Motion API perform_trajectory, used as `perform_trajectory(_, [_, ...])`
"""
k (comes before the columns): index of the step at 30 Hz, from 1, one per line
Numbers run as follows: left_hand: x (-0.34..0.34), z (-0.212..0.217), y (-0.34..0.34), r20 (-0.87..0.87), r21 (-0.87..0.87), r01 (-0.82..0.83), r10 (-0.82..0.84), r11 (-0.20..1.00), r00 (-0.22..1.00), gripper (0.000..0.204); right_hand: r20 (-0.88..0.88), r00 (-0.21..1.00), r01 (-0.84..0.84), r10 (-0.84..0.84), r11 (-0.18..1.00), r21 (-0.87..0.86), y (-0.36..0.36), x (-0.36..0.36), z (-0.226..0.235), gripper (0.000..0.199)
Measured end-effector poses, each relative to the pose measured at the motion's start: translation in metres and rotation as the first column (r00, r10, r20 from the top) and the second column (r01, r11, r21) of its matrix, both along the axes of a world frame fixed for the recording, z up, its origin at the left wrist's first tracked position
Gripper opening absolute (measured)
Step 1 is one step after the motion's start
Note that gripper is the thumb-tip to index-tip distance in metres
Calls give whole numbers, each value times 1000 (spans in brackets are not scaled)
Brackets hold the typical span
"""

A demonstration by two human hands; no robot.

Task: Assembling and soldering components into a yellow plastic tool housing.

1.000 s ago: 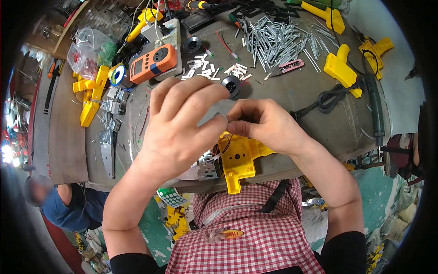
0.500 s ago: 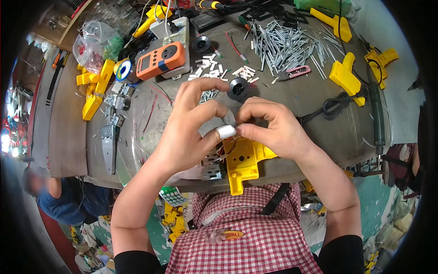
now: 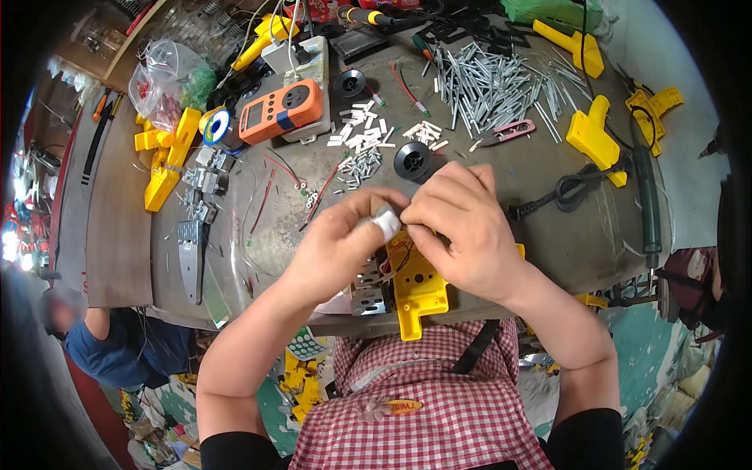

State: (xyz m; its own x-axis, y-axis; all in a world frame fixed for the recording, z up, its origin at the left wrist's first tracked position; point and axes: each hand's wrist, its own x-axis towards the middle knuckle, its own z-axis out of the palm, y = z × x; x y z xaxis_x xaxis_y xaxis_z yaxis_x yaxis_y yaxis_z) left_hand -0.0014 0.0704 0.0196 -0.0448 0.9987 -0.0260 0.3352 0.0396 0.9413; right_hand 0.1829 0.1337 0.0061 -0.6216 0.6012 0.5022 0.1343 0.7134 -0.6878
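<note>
Head view: a clear plastic bag (image 3: 166, 69) at the upper left holds red and green material. The open yellow housing (image 3: 425, 294) contains thin wires (image 3: 403, 257) and lies near the bench's front edge, beside a perforated metal part (image 3: 370, 293). It sits just below the meeting fingertips, partly covered by the right hand (image 3: 462, 233). The left hand (image 3: 343, 235) (one digit wears a white wrap (image 3: 386, 223)) meets it above the housing. Both hands are closed in a pinch, fingers curled; whatever is between the tips is hidden, so I cannot tell what they grip. The forearms angle inward.
</note>
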Motion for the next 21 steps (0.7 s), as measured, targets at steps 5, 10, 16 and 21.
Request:
perform_trajectory(5, [0, -1, -1, -501, 567, 146, 199, 810, 842, 25, -142, 982, -177, 125, 873, -454, 6, 0, -10, 8])
perform_trajectory(10, [-2, 2, -3, -397, 284, 218, -92, 934, 913, 18, 124, 992, -41, 24, 990, 138, 1, -2, -4, 12])
perform_trajectory(16, [-26, -28, 15, -61, -205, -103, 92, 973, 994, 15, 147, 988, -1, -50, 944, 329, -5, -12, -11, 12])
perform_trajectory(21, [-56, -31, 55, -492, 189, -265, 325, 945, 807, 26, 137, 991, -9, -15, 985, 174, -2, -14, -13, 11])
